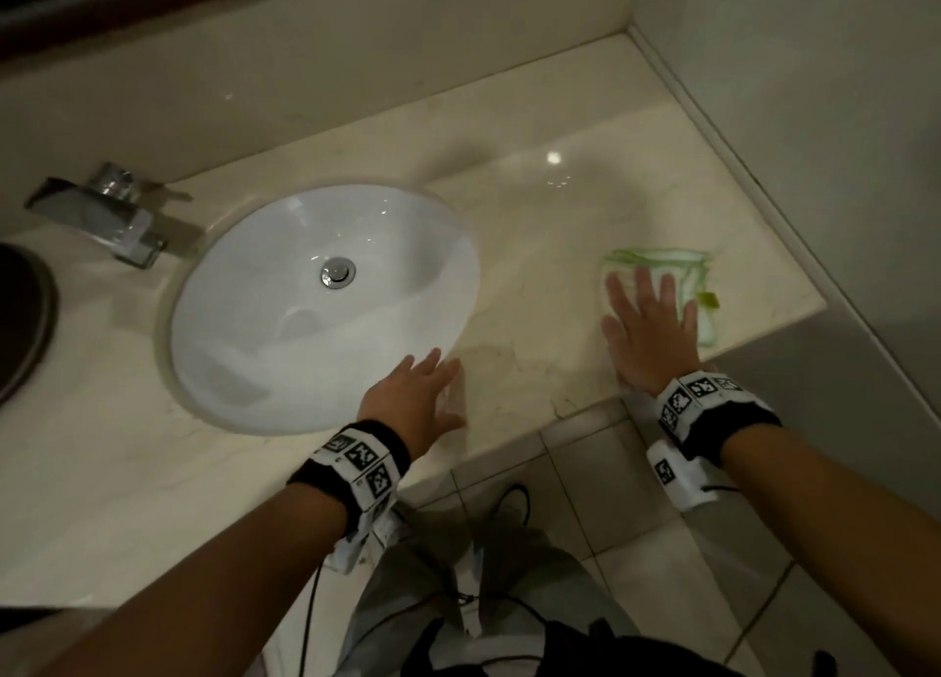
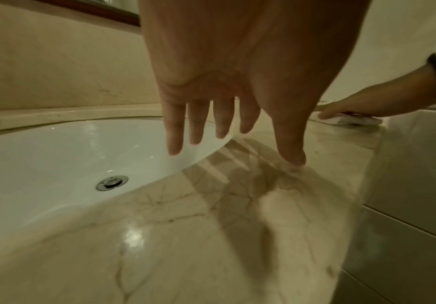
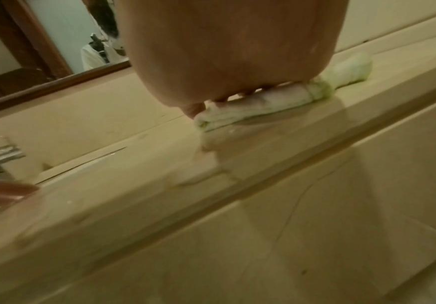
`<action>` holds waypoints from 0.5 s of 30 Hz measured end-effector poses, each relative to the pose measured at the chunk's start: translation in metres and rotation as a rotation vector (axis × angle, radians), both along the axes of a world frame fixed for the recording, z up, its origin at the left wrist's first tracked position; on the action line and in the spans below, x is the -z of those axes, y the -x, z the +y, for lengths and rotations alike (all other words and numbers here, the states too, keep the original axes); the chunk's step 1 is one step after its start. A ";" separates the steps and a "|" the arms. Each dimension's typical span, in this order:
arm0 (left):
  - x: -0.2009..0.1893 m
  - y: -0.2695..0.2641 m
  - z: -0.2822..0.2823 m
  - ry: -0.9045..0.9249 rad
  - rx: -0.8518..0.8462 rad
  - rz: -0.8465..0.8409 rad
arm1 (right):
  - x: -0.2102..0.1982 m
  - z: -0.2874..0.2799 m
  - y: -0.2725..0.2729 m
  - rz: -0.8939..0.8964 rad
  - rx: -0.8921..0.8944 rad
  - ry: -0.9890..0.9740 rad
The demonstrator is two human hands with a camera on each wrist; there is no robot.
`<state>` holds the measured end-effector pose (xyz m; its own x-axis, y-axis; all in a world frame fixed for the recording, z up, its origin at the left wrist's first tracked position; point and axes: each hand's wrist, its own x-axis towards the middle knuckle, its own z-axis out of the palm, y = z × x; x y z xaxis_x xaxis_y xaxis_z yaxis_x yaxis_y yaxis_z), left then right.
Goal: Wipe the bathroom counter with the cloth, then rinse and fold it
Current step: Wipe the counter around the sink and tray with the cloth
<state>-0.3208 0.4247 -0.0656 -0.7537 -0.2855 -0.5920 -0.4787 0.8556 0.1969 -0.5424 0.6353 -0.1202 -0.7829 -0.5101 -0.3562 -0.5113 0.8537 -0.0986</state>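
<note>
The tap (image 1: pixel 109 221) stands at 9 o'clock of the sink (image 1: pixel 326 310). At its 5 o'clock the left hand (image 1: pixel 412 396) hovers with spread fingers, holding nothing. At 3 o'clock, bare counter (image 1: pixel 534 249) lies between. The right hand (image 1: pixel 649 330), fingers straight and apart, presses flat the folded cloth (image 1: pixel 677 269), near the counter's right end and front edge.

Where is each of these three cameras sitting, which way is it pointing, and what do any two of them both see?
Head: worn on the head, looking down at the counter, sink and faucet; both forearms, left hand and right hand show.
Left wrist: under the left hand, facing along its spread fingers over the sink rim; the right hand is far right.
Right wrist: under the right hand, facing the cloth it presses, with a mirror behind.
Shared: all three see the cloth, counter and sink.
</note>
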 end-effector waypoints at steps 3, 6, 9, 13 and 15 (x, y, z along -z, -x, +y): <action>-0.004 0.006 0.005 -0.022 -0.013 -0.056 | 0.003 -0.012 -0.037 0.031 -0.135 0.087; -0.005 0.010 0.006 -0.013 -0.024 -0.083 | 0.007 -0.025 -0.085 0.068 -0.313 0.160; -0.008 0.011 0.005 -0.005 -0.051 -0.096 | 0.011 -0.034 -0.116 0.096 -0.454 0.209; -0.011 0.012 0.008 0.016 -0.011 -0.109 | 0.013 -0.026 -0.102 0.093 -0.592 0.248; -0.011 0.013 0.007 0.018 -0.018 -0.112 | 0.014 -0.026 -0.085 0.095 -0.628 0.245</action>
<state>-0.3337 0.4320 -0.0551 -0.6777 -0.3094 -0.6670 -0.5118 0.8499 0.1258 -0.4569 0.6095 -0.1342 -0.3339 -0.9354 -0.1166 -0.9186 0.3506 -0.1821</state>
